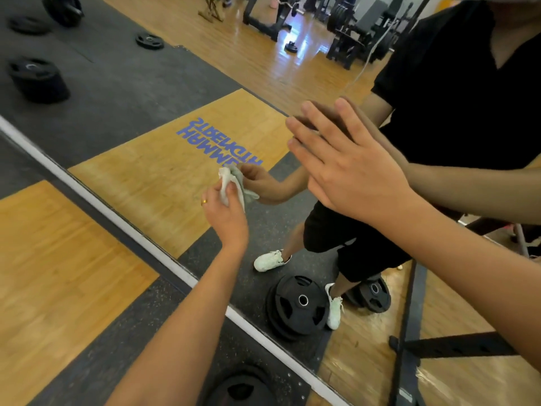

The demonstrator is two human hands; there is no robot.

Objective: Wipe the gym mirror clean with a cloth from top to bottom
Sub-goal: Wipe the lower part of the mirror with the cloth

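Because it is seen reversed in the mirror (140,92), the blue lettering (216,140) on the reflected wooden platform has to be read backwards. "HAMMER STRENGTH" can be made out, with its last letters covered by the cloth (231,187) and by the reflection of the hand behind it. No other writing can be read; a small mark on the reflected weight plates (298,309) is too small to make out.

The cloth, white and bunched, is pinched between the thumb and curled fingers of the left hand (227,215) and is held against the glass low down, not far above the white strip (146,241) along the mirror's lower edge. A gold ring (204,201) is worn on that hand. The right hand (351,177) is laid flat on the glass higher up and to the right, its fingers straight and slightly spread, their tips meeting their own reflection.

Much of the reflected person is hidden by the right forearm, and the head is cut off at the top edge; a black shirt (468,98), black shorts and white shoes (270,260) are seen. A second stack of plates (243,388) on the floor (58,288) is cut off at the bottom edge. Gym machines in the far reflection are blurred, and their details cannot be told.
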